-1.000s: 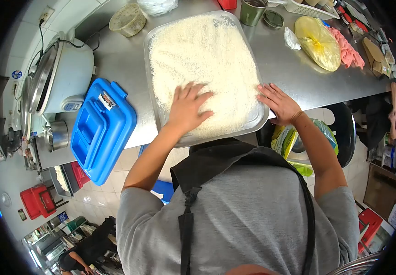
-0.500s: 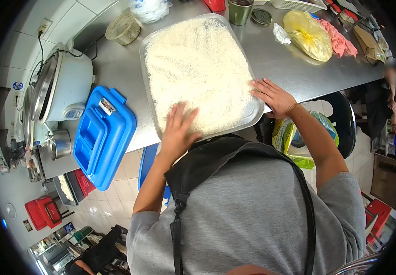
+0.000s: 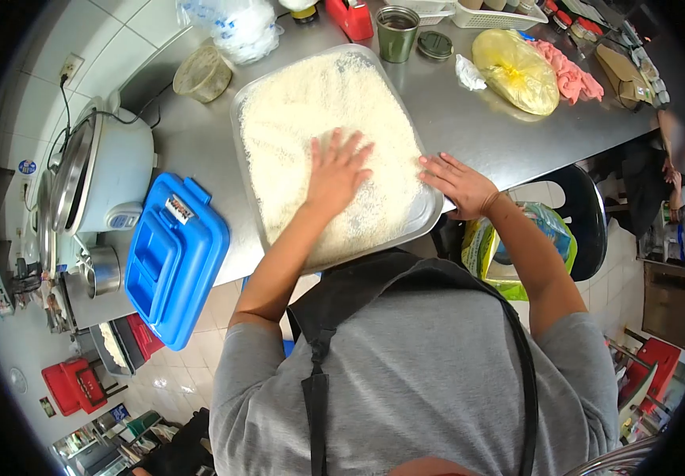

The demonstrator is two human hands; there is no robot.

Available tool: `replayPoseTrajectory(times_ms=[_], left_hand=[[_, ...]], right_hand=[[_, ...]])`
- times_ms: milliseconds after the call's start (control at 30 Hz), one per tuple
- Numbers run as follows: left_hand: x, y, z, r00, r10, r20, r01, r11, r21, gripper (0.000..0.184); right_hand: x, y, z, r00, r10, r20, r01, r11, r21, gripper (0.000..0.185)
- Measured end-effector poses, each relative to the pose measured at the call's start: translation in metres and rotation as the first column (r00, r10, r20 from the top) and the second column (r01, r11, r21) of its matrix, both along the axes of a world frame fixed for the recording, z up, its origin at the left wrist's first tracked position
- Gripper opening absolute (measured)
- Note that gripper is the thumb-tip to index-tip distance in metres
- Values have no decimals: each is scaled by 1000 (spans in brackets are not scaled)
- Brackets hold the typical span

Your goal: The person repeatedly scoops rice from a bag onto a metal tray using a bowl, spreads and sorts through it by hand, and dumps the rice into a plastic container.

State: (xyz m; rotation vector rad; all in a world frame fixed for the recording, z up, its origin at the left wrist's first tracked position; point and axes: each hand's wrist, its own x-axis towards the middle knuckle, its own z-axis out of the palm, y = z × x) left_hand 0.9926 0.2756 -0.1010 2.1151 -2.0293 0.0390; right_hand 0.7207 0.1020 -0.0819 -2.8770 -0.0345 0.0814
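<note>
A clear rectangular tray (image 3: 424, 216) full of pale, crumb-like grains (image 3: 319, 95) lies on the steel table in front of me. Fingers spread, my left hand (image 3: 338, 176) rests palm down on the grains, near the middle of the tray. At the tray's right edge, my right hand (image 3: 461, 186) touches the rim, its fingers stretched out over the side. Neither hand is closed round anything. To the left of the tray is a blue lid (image 3: 177, 258), overhanging the table's front edge.
A large white cooker (image 3: 112, 174) stands left; a round tub (image 3: 202, 74) and plastic bags (image 3: 239, 28) are behind. Beyond the tray stand a green cup (image 3: 396, 33), a yellow bag (image 3: 515, 71) and a pink cloth (image 3: 568, 70). A black chair (image 3: 580, 214) is right, co-workers farther off.
My left hand moved back toward my body, then forward again to the middle of the grains. My right hand stays at the right rim. The view has shifted, showing more of the table's far side.
</note>
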Motion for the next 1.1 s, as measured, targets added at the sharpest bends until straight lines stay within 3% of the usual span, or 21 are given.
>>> replayPoseTrajectory(times_ms=[100, 233, 500, 733, 1000, 1100], left_hand=[[31, -23, 8, 989, 151, 1, -151, 988, -45, 49], [50, -77, 21, 996, 54, -69, -64, 986, -157, 48], [48, -162, -6, 981, 33, -189, -65, 984, -166, 48], [20, -90, -2, 963, -115, -242, 72, 981, -178, 40], [-11, 22, 26, 935, -256, -247, 275, 960, 48, 44], [11, 58, 21, 960, -185, -212, 212, 971, 110, 48]], right_hand=[[1, -4, 4, 1000, 6, -17, -5, 1000, 14, 114], [-1, -6, -1, 1000, 11, -2, -11, 998, 55, 115], [-2, -8, -1, 1000, 15, -7, -15, 997, 81, 116], [-2, -8, -4, 1000, 10, 1, -10, 999, 49, 118], [-3, -8, -5, 1000, 14, 26, -15, 998, 66, 119], [-3, -10, -5, 1000, 19, 20, -20, 996, 88, 119]])
